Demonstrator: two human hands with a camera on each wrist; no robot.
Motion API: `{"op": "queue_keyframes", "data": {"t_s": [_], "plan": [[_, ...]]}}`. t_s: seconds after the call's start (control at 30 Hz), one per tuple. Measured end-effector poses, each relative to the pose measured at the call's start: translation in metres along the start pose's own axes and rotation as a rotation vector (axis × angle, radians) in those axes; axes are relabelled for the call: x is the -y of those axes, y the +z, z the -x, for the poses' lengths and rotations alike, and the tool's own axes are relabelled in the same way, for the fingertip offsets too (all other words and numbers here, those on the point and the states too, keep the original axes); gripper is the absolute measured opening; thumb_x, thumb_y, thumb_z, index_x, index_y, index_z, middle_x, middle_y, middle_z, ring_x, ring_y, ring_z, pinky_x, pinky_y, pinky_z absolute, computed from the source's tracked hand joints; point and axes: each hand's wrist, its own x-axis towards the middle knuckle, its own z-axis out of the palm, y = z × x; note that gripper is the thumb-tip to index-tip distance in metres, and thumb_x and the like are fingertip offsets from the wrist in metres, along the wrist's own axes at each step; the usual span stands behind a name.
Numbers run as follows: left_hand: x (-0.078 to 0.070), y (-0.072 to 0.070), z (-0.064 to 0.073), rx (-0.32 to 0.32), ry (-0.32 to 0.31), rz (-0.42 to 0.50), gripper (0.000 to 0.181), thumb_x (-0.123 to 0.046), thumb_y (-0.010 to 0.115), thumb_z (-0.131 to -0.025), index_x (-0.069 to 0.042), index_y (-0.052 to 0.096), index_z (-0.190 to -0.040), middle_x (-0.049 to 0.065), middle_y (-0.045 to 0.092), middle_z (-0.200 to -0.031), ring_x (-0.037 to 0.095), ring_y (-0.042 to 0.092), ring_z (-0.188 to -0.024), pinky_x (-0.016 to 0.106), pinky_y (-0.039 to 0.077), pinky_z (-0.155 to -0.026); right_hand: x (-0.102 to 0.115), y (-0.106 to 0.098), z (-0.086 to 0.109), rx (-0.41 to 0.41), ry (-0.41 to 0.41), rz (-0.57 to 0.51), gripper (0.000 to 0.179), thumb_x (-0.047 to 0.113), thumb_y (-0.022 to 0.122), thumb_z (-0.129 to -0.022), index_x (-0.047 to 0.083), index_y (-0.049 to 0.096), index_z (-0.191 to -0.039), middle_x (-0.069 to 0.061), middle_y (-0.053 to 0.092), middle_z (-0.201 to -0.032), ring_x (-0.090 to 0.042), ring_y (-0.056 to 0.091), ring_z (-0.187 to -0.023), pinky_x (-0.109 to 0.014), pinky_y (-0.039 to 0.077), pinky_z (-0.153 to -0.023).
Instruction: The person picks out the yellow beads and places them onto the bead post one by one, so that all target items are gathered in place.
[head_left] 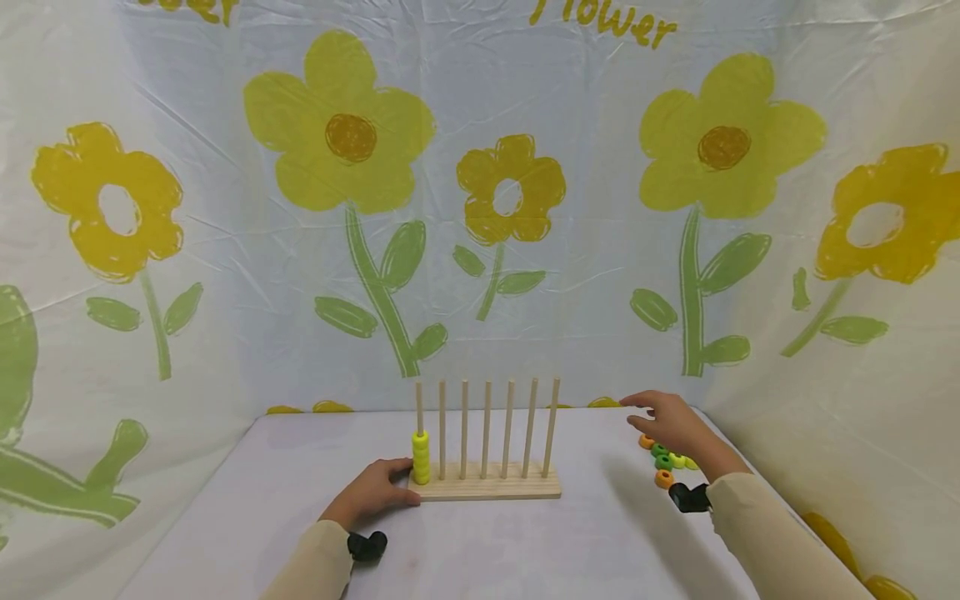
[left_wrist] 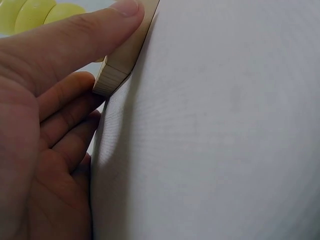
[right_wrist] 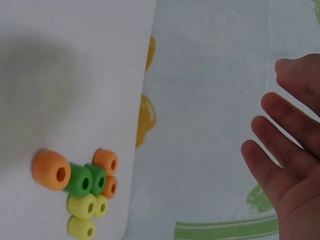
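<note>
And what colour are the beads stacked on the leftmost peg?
The stacked beads are bright yellow, clearest in the head view.

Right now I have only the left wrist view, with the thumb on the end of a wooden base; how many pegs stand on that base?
Observer: The head view shows seven wooden pegs along the wooden base.
Operator: Are they all bare?
Observer: No, yellow beads are stacked on the leftmost one; the other six are bare.
Operator: What is the other hand doing?
Observer: The right hand is raised, with nothing visible in it, near loose orange, green and yellow beads.
</note>
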Motion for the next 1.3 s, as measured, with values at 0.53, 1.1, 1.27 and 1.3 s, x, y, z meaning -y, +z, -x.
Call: {"op": "queue_keyframes", "data": {"t_s": [0.53, 1.1, 1.27, 1.3], "plan": [[0.004, 0.000, -0.001, 0.010, -0.009, 0.005, 0.083, -0.048, 0.083, -0.069, -0.011, 0.055, -0.137, 0.014, 0.053, -0.142, 0.041, 0.042, -0.136, 0.062, 0.033, -0.110, -0.046, 0.018, 0.016, 0.063, 0.152, 0.029, 0.035, 0.018, 0.064, -0.091, 0.003, 0.064, -0.123, -0.026, 0.058, -0.128, -0.048, 0.050, -0.118, -0.063, 0.043, -0.098], [0.002, 0.000, 0.001, -0.014, -0.012, 0.027, 0.080, -0.045, 0.085, -0.069, -0.011, 0.055, -0.135, 0.014, 0.052, -0.142, 0.040, 0.041, -0.136, 0.061, 0.031, -0.111, -0.083, 0.039, 0.024, 0.036, 0.217, 0.111, 0.038, 0.006, 0.063, -0.084, -0.008, 0.061, -0.120, -0.033, 0.058, -0.123, -0.053, 0.050, -0.116, -0.064, 0.041, -0.099], [0.000, 0.001, 0.000, -0.014, -0.021, 0.038, 0.080, -0.042, 0.085, -0.069, -0.009, 0.054, -0.135, 0.014, 0.050, -0.143, 0.039, 0.040, -0.136, 0.061, 0.031, -0.112, -0.093, 0.044, 0.026, 0.048, 0.269, 0.102, 0.039, 0.009, 0.064, -0.086, -0.009, 0.060, -0.120, -0.034, 0.056, -0.123, -0.053, 0.050, -0.116, -0.064, 0.042, -0.098], [-0.001, 0.001, 0.000, -0.016, -0.025, 0.042, 0.080, -0.041, 0.085, -0.069, -0.009, 0.054, -0.135, 0.014, 0.050, -0.143, 0.039, 0.040, -0.136, 0.061, 0.031, -0.112, -0.095, 0.044, 0.027, 0.054, 0.282, 0.100, 0.039, 0.009, 0.064, -0.086, -0.009, 0.060, -0.120, -0.035, 0.056, -0.123, -0.054, 0.049, -0.116, -0.065, 0.042, -0.098]]}}
